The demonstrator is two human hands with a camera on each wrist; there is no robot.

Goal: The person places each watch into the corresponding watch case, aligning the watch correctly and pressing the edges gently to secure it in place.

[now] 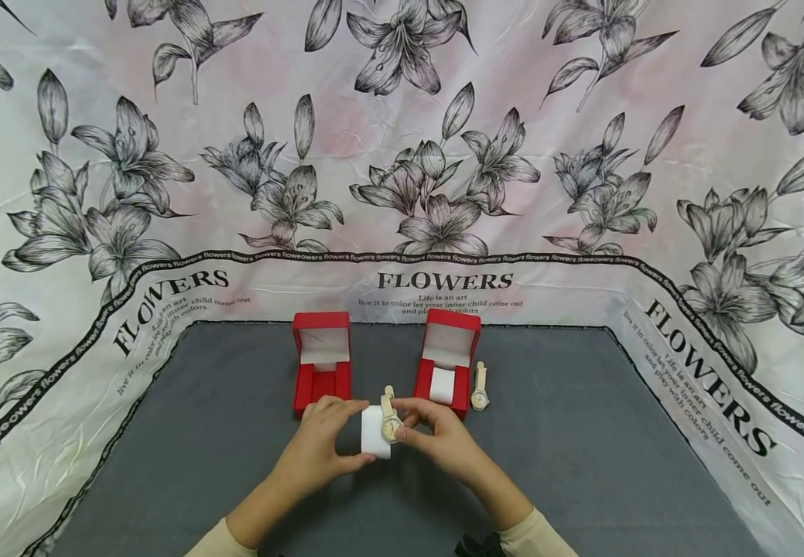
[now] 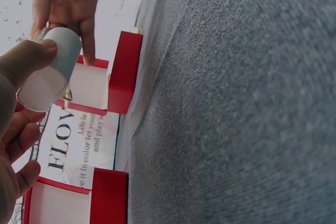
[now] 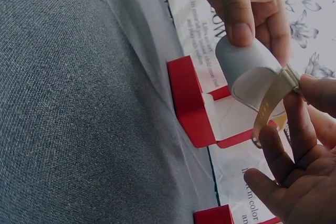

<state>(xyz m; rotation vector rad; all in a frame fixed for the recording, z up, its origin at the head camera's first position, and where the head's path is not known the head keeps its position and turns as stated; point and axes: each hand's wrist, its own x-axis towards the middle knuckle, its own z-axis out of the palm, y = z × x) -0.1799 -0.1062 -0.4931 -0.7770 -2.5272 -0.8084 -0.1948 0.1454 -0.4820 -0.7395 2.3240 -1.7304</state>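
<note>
Above the table, my left hand [image 1: 318, 442] grips a white watch cushion [image 1: 372, 432] between thumb and fingers. In the right wrist view the cushion [image 3: 247, 69] shows as a smooth rounded roll, my left thumb pressing its side. My right hand [image 1: 439, 439] pinches a cream-strapped wristwatch [image 1: 391, 428] by its case, right at the cushion's right side. Its strap [image 3: 274, 98] hangs unfastened in a curve over the cushion's end in the right wrist view. From the left wrist view, the cushion [image 2: 65, 51] hides most of the watch.
Two red boxes stand with lids raised at the back. The left box [image 1: 300, 398] has a bare red inside; the right box [image 1: 424, 391] holds another white cushion [image 1: 442, 385]. A second cream watch [image 1: 480, 396] lies beside the right box. A patterned cloth [image 1: 443, 290] rises behind the grey table [image 1: 583, 449].
</note>
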